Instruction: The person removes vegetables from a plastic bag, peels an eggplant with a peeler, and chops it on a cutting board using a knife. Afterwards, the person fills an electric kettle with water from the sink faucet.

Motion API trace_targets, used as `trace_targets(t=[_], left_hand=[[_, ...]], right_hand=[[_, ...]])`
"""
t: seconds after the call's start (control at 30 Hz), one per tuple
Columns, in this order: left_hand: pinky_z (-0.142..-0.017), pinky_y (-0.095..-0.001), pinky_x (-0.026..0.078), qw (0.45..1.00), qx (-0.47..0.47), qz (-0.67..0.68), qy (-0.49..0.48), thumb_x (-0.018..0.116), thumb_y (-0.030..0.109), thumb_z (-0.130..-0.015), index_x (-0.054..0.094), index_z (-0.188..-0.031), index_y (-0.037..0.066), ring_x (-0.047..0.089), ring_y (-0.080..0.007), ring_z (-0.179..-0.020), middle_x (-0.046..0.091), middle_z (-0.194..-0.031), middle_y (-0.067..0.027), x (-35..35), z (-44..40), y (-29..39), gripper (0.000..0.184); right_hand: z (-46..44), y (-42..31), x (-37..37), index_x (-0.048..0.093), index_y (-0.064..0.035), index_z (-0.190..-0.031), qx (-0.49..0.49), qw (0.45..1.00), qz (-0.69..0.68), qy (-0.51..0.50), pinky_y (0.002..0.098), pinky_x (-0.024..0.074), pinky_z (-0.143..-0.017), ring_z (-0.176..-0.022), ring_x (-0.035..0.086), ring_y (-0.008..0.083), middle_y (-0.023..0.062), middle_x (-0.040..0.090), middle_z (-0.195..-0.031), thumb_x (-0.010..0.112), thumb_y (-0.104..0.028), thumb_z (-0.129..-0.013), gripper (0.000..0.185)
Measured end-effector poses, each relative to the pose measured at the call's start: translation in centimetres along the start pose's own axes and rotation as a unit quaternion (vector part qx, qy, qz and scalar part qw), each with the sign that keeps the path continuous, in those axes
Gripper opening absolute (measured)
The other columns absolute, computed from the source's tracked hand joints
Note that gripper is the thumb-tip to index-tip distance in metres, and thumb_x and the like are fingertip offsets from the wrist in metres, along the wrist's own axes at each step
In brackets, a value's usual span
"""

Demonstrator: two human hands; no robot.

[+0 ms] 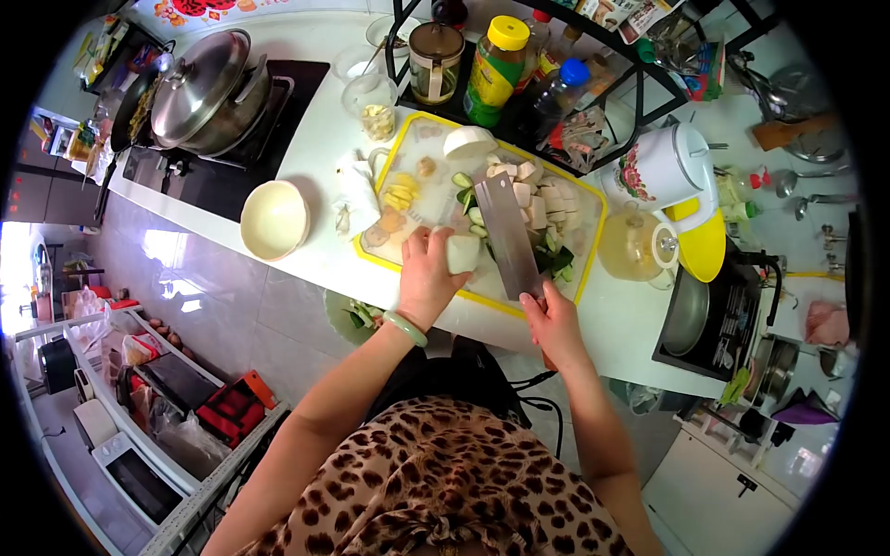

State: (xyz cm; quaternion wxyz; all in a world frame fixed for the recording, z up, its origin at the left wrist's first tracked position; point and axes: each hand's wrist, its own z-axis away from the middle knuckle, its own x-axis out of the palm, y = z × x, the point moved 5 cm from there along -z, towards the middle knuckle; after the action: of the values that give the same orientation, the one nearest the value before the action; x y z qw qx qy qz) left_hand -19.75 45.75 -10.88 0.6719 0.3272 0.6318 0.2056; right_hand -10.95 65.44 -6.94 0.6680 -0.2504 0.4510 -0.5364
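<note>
White kitchen surface (320,148), tiled floor (209,264) below its front edge: over a yellow-rimmed board (422,141) the hands are apart, the left hand (429,278) gripping a white chunk (463,252), the right hand (556,326) wrapped on a knife (508,232), its blade just beside the chunk. Only a narrow strip of surface shows between the board's near rim and the front edge. White cubes (549,199) lie right of the blade. Cloth (355,196) and bowl (275,221) sit left, a jug (649,167) right; a yellow-lidded jar (496,72) stands behind. Farther left, a lidded pot (202,102) occupies the stove (301,93).
</note>
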Motion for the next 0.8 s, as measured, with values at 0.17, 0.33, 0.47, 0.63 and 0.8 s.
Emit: trace_targets(t=[0.17, 0.33, 0.47, 0.63, 0.8], left_hand=[[-0.097, -0.0446, 0.045, 0.988, 0.149, 0.034, 0.038, 0.084, 0.007, -0.062, 0.050, -0.120, 0.010, 0.047, -0.0418, -0.116, 0.046, -0.131, -0.0196, 0.0, 0.7, -0.9, 0.066], [-0.099, -0.0399, 0.045, 0.976, 0.055, 0.209, -0.008, 0.080, 0.002, -0.070, 0.048, -0.119, 0.011, 0.045, -0.0348, -0.127, 0.040, -0.146, -0.0189, -0.6, 2.0, -2.7, 0.059], [-0.100, -0.0340, 0.043, 0.869, -0.108, 0.483, 0.016, 0.071, -0.001, -0.081, 0.048, -0.118, 0.009, 0.042, -0.0252, -0.132, 0.038, -0.150, -0.0154, 0.2, 2.7, -2.8, 0.045], [-0.112, -0.0345, 0.028, 0.824, -0.170, 0.537, 0.056, 0.061, 0.002, -0.089, 0.043, -0.126, 0.004, 0.036, -0.0219, -0.136, 0.040, -0.145, -0.0149, 0.9, 2.2, -2.0, 0.041], [-0.101, -0.0305, 0.039, 0.786, -0.262, 0.551, 0.101, 0.064, 0.002, -0.089, 0.045, -0.129, 0.001, 0.048, -0.0196, -0.119, 0.052, -0.126, -0.0097, 2.0, 2.9, -1.8, 0.044]], right_hand=[[0.8, 0.0, -0.7, 0.043, -0.0040, -0.081, 0.013, 1.000, -0.007, 0.013, 0.0261, 0.0319, -0.040, -0.044, 0.040, 0.0074, -0.0001, 0.047, -0.056, 0.061, -0.016, -0.097, 0.027], [0.9, -0.2, -0.7, 0.042, -0.0036, -0.080, -0.071, 0.989, 0.130, -0.011, 0.0275, 0.0322, -0.041, -0.045, 0.039, 0.0082, 0.0002, 0.047, -0.057, 0.062, -0.018, -0.096, 0.030], [1.2, -1.1, 0.4, 0.044, -0.0013, -0.084, -0.106, 0.980, 0.169, -0.024, 0.0288, 0.0335, -0.045, -0.048, 0.037, 0.0103, 0.0039, 0.046, -0.057, 0.063, -0.019, -0.095, 0.029], [1.9, -5.2, 0.5, 0.046, 0.0009, -0.088, -0.053, 0.980, 0.190, -0.034, 0.0303, 0.0354, -0.048, -0.053, 0.036, 0.0124, 0.0072, 0.045, -0.058, 0.063, -0.017, -0.095, 0.025], [2.8, -8.8, 0.3, 0.050, -0.0009, -0.092, -0.064, 0.957, 0.278, -0.058, 0.0397, 0.0413, -0.053, -0.055, 0.050, 0.0300, 0.0142, 0.054, -0.063, 0.060, -0.018, -0.095, 0.020]])
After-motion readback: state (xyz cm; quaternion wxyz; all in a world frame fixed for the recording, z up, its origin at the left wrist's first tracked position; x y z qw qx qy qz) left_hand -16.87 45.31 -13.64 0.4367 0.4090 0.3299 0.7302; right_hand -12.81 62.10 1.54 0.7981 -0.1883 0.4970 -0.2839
